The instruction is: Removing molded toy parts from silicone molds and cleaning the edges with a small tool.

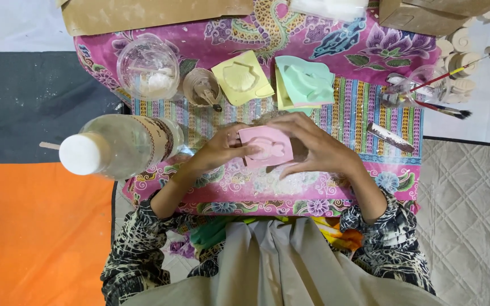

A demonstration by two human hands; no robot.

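Both sets of fingers curl closed around a pink mould [266, 145] — left hand [220, 149] pressing a thumb on its face, right hand [313, 144] cupping the far edge — above the patterned cloth [370, 107]. Best flexed gently and evenly, judging by the grip. A clear bottle [121, 146] lies just left.

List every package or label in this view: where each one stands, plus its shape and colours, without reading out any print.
Bottle label: tan paper band round a clear bottle with a white cap, left of the hands.
Brown cardboard box: flat, top left edge.
Second cardboard box: brown, top right.
No signs or screens.
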